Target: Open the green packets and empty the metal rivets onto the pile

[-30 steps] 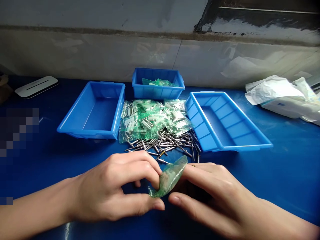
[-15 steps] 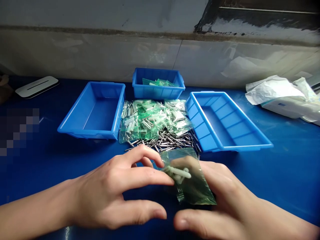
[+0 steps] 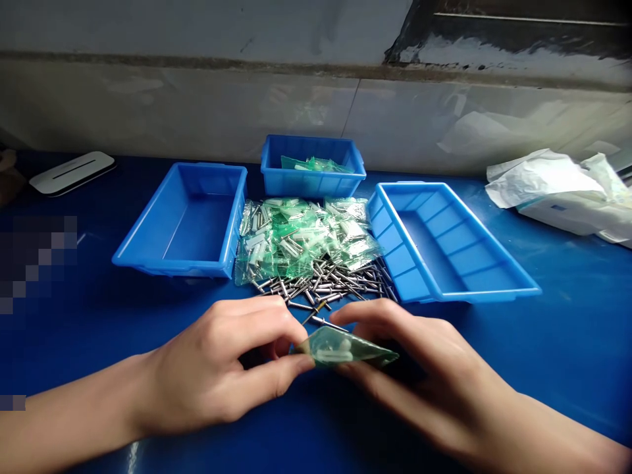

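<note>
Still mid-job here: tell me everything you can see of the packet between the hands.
The packet is green, see-through and shiny, like plastic film, with pale pieces inside. It is tilted, one pointed corner toward the right, in front of the metal pins. The left hand pinches its left end; the right hand is close on the other side, contact unclear.

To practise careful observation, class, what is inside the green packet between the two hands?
Pale, rod-like pieces show through the green packet. The left hand covers the packet's left end, hiding anything there, so the pieces cannot be surely counted.
</note>
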Demonstrator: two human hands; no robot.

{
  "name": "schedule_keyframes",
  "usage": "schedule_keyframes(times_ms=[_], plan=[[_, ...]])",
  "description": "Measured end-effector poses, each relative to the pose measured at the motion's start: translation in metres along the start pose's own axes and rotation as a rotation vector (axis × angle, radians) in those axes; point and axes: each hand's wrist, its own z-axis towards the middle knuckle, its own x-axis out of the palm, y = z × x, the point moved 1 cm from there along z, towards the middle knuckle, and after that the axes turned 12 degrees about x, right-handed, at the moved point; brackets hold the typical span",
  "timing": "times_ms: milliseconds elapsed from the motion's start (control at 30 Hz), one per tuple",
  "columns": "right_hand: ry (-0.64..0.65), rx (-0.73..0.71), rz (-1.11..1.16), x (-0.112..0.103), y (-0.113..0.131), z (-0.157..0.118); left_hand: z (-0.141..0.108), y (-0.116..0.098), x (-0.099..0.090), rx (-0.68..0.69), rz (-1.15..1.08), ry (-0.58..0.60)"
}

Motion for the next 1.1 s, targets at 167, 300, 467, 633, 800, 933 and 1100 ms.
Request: schedule_keyframes(times_ms=[167, 300, 467, 633, 800, 933, 1100], plan=[[-0.102, -0.026, 0.037, -0.003, -0.001, -0.002, 0.000, -0.001, 0.001, -0.082, -0.010, -0.019], [-0.107, -0.095, 0.042, -0.005, 0.001, 0.000, -0.001, -0.001, 0.000, -0.076, -0.014, -0.052], [-0.123, -0.199, -0.057, -0.004, -0.003, -0.002, -0.003, -0.003, 0.000, -0.005, 0.016, -0.259], [-0.037, -0.194, -0.030, 0.000, -0.001, -0.002, -0.006, -0.004, 0.010, 0.045, -0.180, -0.279], [0.068, -0.134, 0.155, -0.008, 0.013, 0.001, -0.002, -0.007, 0.006, 0.209, 0.067, -0.145], [0.123, -0.015, 0.200, -0.009, 0.017, 0.006, -0.004, -0.006, 0.004, 0.344, 0.256, -0.060], [0.030, -0.001, 0.121, -0.005, 0.013, 0.007, -0.011, -0.004, 0.006, 0.277, 0.204, -0.141]])
